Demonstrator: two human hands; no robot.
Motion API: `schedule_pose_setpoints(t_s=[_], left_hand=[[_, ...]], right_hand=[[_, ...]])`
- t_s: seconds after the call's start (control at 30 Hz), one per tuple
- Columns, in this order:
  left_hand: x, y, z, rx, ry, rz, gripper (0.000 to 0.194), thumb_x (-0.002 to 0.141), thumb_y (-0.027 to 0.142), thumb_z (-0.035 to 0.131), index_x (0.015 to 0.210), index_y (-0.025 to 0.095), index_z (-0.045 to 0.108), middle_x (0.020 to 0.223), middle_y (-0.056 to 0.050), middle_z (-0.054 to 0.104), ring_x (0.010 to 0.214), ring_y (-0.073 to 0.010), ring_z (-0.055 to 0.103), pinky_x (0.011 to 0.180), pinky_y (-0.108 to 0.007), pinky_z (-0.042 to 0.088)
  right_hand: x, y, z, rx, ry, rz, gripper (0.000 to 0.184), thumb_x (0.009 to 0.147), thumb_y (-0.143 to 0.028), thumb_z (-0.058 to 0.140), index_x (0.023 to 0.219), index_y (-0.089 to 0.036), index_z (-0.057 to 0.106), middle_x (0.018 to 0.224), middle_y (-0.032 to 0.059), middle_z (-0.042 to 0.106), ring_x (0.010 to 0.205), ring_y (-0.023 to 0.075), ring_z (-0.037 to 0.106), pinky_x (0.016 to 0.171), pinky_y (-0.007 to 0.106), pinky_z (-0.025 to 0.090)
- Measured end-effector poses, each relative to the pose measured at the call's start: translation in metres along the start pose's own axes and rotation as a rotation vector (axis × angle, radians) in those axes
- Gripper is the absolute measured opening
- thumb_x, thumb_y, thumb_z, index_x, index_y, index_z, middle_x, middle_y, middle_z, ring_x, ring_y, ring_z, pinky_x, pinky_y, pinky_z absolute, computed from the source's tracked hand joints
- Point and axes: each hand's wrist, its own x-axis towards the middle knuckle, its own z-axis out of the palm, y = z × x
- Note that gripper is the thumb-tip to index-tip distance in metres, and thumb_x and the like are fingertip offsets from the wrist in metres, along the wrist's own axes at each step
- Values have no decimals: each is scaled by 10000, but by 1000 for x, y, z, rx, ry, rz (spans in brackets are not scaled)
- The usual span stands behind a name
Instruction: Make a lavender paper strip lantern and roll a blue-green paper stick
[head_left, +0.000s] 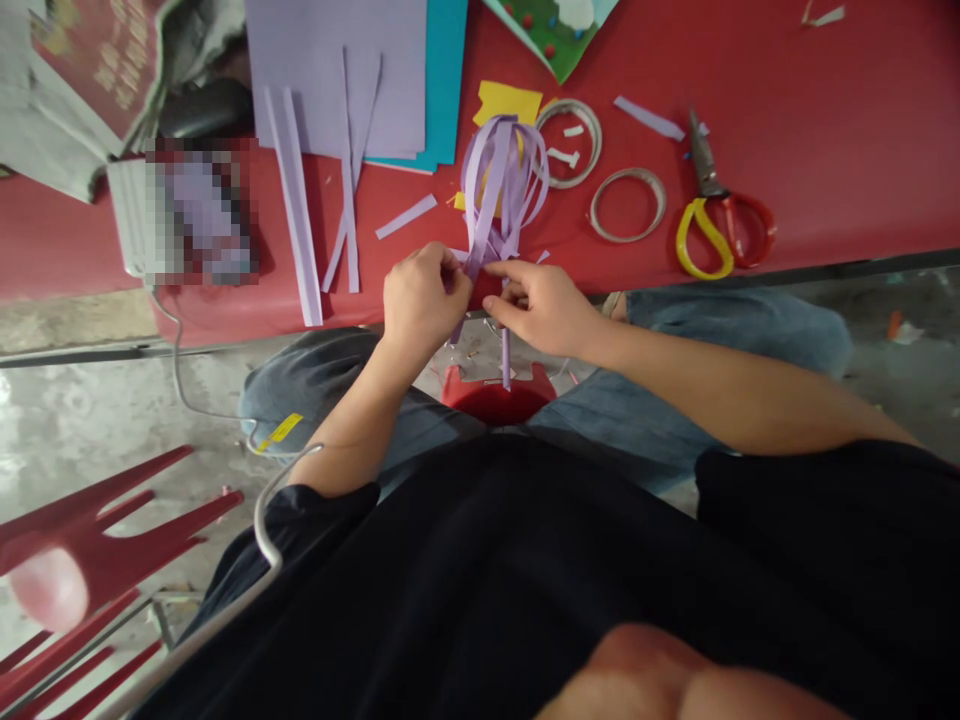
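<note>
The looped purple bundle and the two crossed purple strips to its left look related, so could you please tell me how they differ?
The looped bundle arches into rounded loops, while the crossed strips lie straight. The looped bundle has more strips than the crossed pair. The left hand pinches the looped bundle below its loops, whereas no hand touches the crossed strips. Both are purple and look like paper.

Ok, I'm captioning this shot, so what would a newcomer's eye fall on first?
Probably the looped purple paper strips at the near edge of the red table, with the left hand pinching their lower part and the right hand close beside it. Next, likely the scissors lying to the right, with one yellow and one red handle.
</note>
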Motion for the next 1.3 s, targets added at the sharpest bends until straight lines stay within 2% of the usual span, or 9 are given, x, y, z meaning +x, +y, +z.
schedule_pose_setpoints(t_s=[0.13, 0.3, 0.43, 0.6, 0.8, 0.93, 1.13, 1.2, 1.3], left_hand=[[-1, 2, -3, -26, 25, -3, 110, 871, 179, 711, 885, 261, 639, 831, -15, 753, 740, -201, 691, 736, -371, 539], [-4, 8, -6, -72, 57, -34, 74, 920, 204, 713, 907, 252, 658, 841, -11, 769, 752, -184, 722, 767, -348, 581], [-6, 9, -3, -157, 45, -42, 52, 937, 195, 688, 959, 240, 702, 893, -22, 797, 792, -176, 754, 771, -329, 605], [-8, 8, -2, -223, 7, -49, 180, 903, 126, 644, 1002, 234, 747, 902, -27, 805, 787, -182, 761, 773, -334, 628], [-13, 15, -10, -41, -49, 74, 334, 843, 204, 711, 1169, 245, 772, 1008, -54, 837, 889, -250, 788, 834, -384, 625], [-17, 19, -11, -4, -33, 43, 313, 864, 270, 749, 1177, 259, 755, 1008, -56, 835, 892, -259, 783, 834, -392, 614], [-20, 19, -7, -376, -42, -96, 278, 904, 221, 730, 1172, 249, 663, 828, 6, 730, 753, -170, 718, 738, -308, 578], [-19, 18, -5, -579, -70, -150, 271, 892, 187, 714, 1150, 250, 663, 759, 30, 673, 670, -140, 665, 670, -272, 540], [-15, 16, -2, -926, -97, -285, 129, 903, 189, 641, 1011, 221, 704, 725, 20, 636, 609, -118, 615, 593, -239, 493]], right_hand=[[5, 1, 4, 164, -62, 48, 620, 1020, -372, 686, 1588, -157, 563, 826, 28, 812, 794, 265, 751, 757, 422, 586], [10, -4, 3, 283, -92, 95, 532, 1001, -388, 682, 1492, -191, 620, 794, 13, 787, 661, 211, 661, 603, 362, 506], [10, -8, 2, 307, -76, 55, 462, 975, -381, 714, 1402, -212, 671, 775, 7, 759, 714, 221, 689, 664, 368, 547], [9, -8, 3, 297, -71, 46, 417, 964, -332, 709, 1368, -231, 686, 757, -7, 708, 778, 244, 711, 736, 390, 573], [9, -5, 2, 345, -135, -25, 430, 914, -243, 698, 1344, -239, 692, 789, -8, 707, 837, 250, 730, 795, 399, 584], [8, -4, -1, 345, -168, -31, 409, 923, -252, 694, 1331, -230, 704, 741, -22, 672, 754, 223, 682, 744, 378, 567], [7, -2, 3, 375, -90, -29, 286, 966, -340, 739, 1231, -234, 719, 678, -40, 614, 684, 189, 634, 658, 334, 511], [8, 1, 5, 394, -56, -38, 272, 968, -380, 763, 1189, -226, 725, 659, -43, 602, 642, 172, 602, 613, 318, 477], [11, 6, 6, 433, -29, -66, 253, 958, -387, 783, 1132, -211, 732, 642, -42, 615, 607, 158, 590, 587, 306, 443]])
